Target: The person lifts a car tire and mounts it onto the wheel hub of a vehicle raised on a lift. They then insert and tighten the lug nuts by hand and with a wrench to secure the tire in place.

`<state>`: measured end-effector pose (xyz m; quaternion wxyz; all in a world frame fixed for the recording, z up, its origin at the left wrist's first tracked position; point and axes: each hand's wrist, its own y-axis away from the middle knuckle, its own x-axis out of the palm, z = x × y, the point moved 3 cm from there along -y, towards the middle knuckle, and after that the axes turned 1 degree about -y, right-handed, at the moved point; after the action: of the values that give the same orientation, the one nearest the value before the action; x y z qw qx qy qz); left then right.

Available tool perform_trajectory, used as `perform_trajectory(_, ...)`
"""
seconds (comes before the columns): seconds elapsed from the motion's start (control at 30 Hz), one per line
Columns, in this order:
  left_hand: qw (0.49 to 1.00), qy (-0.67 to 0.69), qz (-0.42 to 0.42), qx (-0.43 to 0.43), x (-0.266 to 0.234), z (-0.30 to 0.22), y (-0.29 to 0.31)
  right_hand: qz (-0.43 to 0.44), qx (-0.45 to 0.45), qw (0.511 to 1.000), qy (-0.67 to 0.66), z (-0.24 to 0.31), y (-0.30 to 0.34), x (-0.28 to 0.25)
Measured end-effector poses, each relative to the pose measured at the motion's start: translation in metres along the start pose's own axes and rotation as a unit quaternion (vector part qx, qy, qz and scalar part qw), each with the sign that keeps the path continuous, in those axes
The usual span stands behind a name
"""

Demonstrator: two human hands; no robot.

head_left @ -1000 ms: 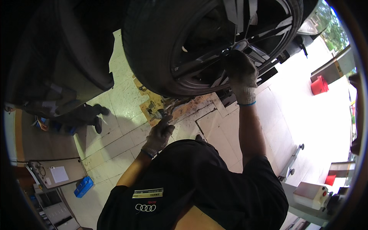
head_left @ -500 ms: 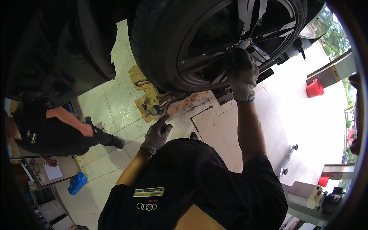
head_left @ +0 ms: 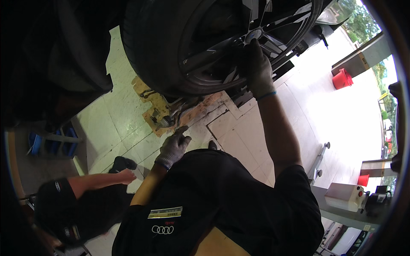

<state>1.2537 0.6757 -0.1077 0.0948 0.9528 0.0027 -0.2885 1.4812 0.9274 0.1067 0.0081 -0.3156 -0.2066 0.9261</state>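
A large wheel with a black tyre [head_left: 149, 55] and a dark, silver-faced alloy rim fills the top of the view, raised off the floor. My right hand [head_left: 259, 74], in a grey-white knit glove, reaches up to the rim, just below the round hub centre [head_left: 254, 36]. Its fingers look curled among the shadowed spokes; what they hold, if anything, is hidden. Low in front of my body, my left hand [head_left: 173, 147] wears a similar, dirtier glove. Index finger and thumb stand apart on it, and it touches nothing.
Beneath the wheel, a worn yellow lift plate [head_left: 156, 109] lies on the tiled floor [head_left: 230, 141]. Another person [head_left: 85, 202] in black bends at lower left, beside a shelf with blue bins [head_left: 53, 143]. A red bucket [head_left: 342, 79] and a machine with a motor [head_left: 346, 197] stand right.
My right hand has shifted slightly down from the hub, with its fingertip pointing up. The view has moved a little; the other person has come nearer, to the lower left.
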Motion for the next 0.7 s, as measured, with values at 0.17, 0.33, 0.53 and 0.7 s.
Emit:
perform_trajectory(0.17,1.000,-0.010,0.011,0.014,0.002,0.002,-0.002,-0.144,-0.281,0.923,0.222,0.011,0.009,-0.007)
perform_trajectory(0.33,1.000,-0.014,0.004,0.014,0.003,0.009,-0.002,-0.139,-0.307,0.921,0.194,0.011,0.003,-0.006)
perform_trajectory(0.53,1.000,-0.015,0.003,-0.008,0.005,0.014,0.000,-0.160,-0.244,0.932,0.214,0.023,0.007,0.002)
perform_trajectory(0.7,0.999,-0.002,0.015,-0.040,0.006,0.013,0.002,-0.078,-0.081,0.977,0.180,0.030,0.006,0.011)
